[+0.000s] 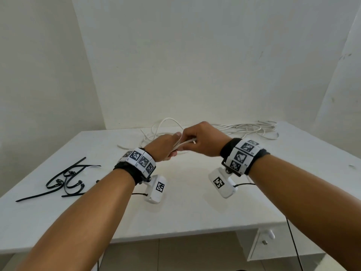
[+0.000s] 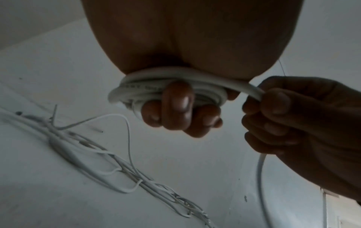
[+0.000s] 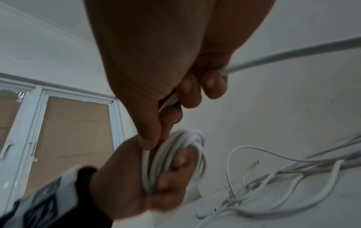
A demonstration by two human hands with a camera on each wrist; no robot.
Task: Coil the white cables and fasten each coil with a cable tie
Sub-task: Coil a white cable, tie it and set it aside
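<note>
My left hand (image 1: 168, 147) is held above the white table (image 1: 195, 202) with a white cable coil (image 2: 166, 91) wound in several turns around its curled fingers (image 2: 177, 106). In the right wrist view the coil (image 3: 175, 155) sits in that left hand (image 3: 136, 182). My right hand (image 1: 201, 139) is close beside it and pinches the running strand (image 2: 252, 91) of the same cable between thumb and fingers (image 3: 197, 91). The strand (image 3: 293, 52) trails off to the right. More loose white cables (image 1: 250, 128) lie tangled at the table's far edge.
Several black cable ties (image 1: 66, 178) lie in a pile at the left of the table. A wall stands right behind the table's far edge. A drawer with a knob (image 1: 270, 234) hangs under the front right. A window (image 3: 58, 123) shows in the right wrist view.
</note>
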